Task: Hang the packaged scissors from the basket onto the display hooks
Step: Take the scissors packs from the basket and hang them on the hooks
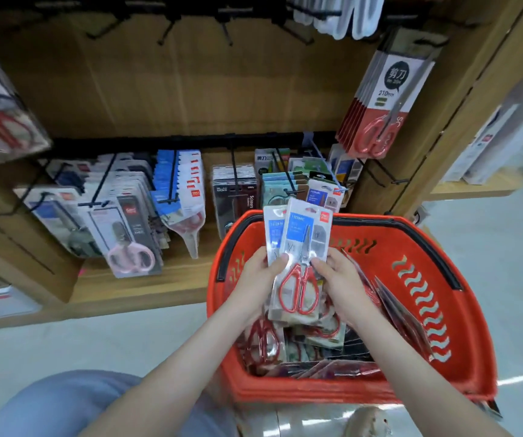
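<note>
Centre of frame: two packaged scissors held upright over the red basket (443, 313).
- Front pack (301, 263): red-handled scissors, blue label at the top. It overlaps the second pack (272, 230), which sits behind it and a little to the left.
- Left hand (258, 279): thumb pressed on the front pack's left edge. The other fingers are curled behind the packs, so this is a pinch grip.
- Right hand (344, 280): thumb on the front pack's right edge, remaining fingers hidden behind. Also a pinch.
- Cannot tell which hand carries the second pack.

Lower centre: more packs (285, 340) lie loose in the basket, which stands on the floor.

Middle band: display hooks (234, 171) on a black rail, most of them loaded with hanging packs. Wooden shelf (127, 288) below the rail.

Upper right: hanging red-handled scissors cards (386, 99).
</note>
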A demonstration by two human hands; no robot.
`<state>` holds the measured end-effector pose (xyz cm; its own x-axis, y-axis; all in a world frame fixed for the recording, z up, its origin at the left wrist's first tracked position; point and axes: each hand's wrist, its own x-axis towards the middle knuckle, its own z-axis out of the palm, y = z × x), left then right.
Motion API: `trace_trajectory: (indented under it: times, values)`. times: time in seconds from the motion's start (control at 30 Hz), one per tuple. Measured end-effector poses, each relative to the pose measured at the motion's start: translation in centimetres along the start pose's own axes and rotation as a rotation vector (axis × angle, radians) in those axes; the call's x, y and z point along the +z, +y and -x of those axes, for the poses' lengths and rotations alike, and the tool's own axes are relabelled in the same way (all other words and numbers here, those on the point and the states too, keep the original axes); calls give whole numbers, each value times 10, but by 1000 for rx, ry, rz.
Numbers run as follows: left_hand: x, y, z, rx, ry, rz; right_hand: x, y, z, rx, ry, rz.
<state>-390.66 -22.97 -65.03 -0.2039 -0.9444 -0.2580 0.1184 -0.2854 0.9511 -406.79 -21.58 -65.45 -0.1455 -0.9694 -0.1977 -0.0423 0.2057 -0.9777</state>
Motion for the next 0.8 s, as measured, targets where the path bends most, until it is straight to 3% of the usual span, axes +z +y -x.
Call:
trace_trajectory:
  times: [0.17,0.33,0.57,0.8]
  values:
    - [-24,43,12,64,132,-29,3,-38,-5,34,89,-215]
    - [-74,101,34,118,247,-2,31,-81,-9,-71,46,-141]
    - [-166,157,77,206,480,-12,151,-130,-11,-141,-129,-67]
    - [-268,171,120,275,727,128,283,-172,-4,-235,-332,1]
